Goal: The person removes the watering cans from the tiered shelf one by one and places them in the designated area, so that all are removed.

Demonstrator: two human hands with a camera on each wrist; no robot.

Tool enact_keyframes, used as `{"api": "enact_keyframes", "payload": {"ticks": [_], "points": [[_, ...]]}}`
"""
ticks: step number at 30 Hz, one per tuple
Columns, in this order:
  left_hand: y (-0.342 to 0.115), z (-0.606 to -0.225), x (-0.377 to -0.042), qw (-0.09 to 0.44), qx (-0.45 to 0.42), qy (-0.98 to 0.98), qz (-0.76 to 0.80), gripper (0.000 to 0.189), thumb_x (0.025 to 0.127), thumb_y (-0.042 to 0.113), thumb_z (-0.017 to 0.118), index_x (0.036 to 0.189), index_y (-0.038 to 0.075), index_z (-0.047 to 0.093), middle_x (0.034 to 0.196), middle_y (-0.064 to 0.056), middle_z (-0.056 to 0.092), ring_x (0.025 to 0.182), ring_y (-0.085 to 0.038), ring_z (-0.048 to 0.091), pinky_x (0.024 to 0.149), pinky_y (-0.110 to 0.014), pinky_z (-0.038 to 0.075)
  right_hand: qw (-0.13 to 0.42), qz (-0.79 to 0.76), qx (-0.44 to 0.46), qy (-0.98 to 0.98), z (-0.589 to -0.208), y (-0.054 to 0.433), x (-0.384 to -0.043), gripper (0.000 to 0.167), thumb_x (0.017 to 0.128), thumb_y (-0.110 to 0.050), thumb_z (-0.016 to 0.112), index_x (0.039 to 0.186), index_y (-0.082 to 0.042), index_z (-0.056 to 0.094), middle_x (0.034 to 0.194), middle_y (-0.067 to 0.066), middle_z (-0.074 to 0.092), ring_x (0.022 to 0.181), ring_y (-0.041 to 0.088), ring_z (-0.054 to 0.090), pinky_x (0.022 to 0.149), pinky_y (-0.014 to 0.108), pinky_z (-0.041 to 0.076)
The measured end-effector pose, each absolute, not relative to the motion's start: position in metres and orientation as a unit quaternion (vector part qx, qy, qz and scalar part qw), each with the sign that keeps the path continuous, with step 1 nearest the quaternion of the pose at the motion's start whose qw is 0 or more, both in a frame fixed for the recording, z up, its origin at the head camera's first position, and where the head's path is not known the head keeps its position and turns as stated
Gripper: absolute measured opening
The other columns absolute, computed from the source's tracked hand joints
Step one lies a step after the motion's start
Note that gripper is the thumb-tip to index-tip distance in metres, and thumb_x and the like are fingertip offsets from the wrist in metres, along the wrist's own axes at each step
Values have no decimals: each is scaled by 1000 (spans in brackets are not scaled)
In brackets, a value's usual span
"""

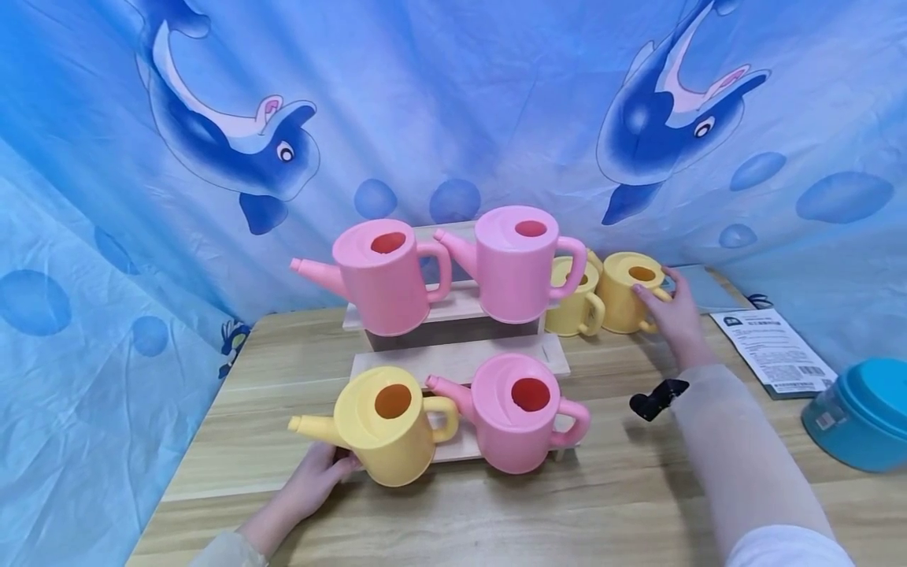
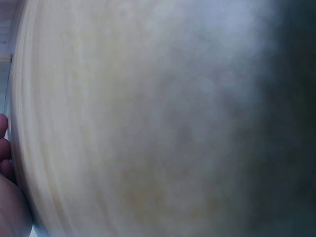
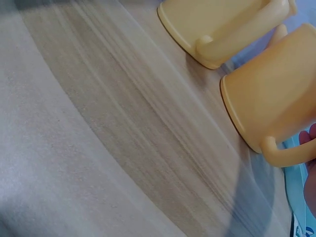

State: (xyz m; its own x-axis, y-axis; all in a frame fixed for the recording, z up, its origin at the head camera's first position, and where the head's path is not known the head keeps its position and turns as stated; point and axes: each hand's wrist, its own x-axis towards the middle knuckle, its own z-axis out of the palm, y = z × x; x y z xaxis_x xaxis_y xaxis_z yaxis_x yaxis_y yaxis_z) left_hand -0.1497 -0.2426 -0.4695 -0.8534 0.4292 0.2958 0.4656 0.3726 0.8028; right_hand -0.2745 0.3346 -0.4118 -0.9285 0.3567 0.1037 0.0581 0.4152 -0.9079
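Note:
On the right, my right hand (image 1: pixel 673 311) grips the handle of a yellow watering can (image 1: pixel 623 295); in the right wrist view its fingers (image 3: pixel 311 136) are at that handle. A second yellow watering can (image 3: pixel 212 24) stands beside it. My left hand (image 1: pixel 312 482) is low beside a third yellow watering can (image 1: pixel 386 429) at the front left of a stepped wooden stand (image 1: pixel 453 358). Its fingertips are partly hidden behind that can, so their hold is unclear. Pink watering cans stand at front right (image 1: pixel 516 417), back left (image 1: pixel 386 283) and back right (image 1: pixel 517 268).
A blue lidded tub (image 1: pixel 860 417) stands at the right edge of the wooden table (image 1: pixel 496 520). Near it lies a printed packet (image 1: pixel 772 350). A blue dolphin curtain (image 1: pixel 453 94) hangs close behind the table. The left wrist view is mostly blurred tabletop.

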Motion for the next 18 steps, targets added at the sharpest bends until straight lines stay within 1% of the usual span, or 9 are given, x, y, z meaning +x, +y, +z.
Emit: {"api": "enact_keyframes", "payload": {"ticks": [4,11,15,18], "points": [[-243,-471,-150,18,-271,-828,-491,21,83,-2,58,101,9,53,78,8,51,70,-6,51,60,-26,45,129,521,-129,-834,-409,337,-276,96,80,-64,55,151,-19,7,148,24,21,127,44,29,99,58,29],[-242,-470,-151,23,-273,-828,-490,25,83,-2,58,106,8,54,85,7,54,76,-6,52,64,-26,46,119,513,-135,-839,-406,339,-276,98,80,-66,53,151,-18,5,146,27,22,127,45,31,100,57,29],[-242,-470,-150,25,-268,-833,-483,23,83,-1,58,103,8,55,81,9,53,73,-5,51,63,-26,45,119,512,-128,-841,-405,339,-277,100,79,-66,53,151,-17,4,146,28,22,127,45,31,100,57,30],[-242,-469,-149,21,-260,-837,-481,20,83,0,58,101,8,55,79,9,51,72,-5,51,62,-26,45,121,506,-119,-845,-405,338,-277,98,81,-64,53,151,-14,5,147,28,20,127,46,29,100,58,29]]}}
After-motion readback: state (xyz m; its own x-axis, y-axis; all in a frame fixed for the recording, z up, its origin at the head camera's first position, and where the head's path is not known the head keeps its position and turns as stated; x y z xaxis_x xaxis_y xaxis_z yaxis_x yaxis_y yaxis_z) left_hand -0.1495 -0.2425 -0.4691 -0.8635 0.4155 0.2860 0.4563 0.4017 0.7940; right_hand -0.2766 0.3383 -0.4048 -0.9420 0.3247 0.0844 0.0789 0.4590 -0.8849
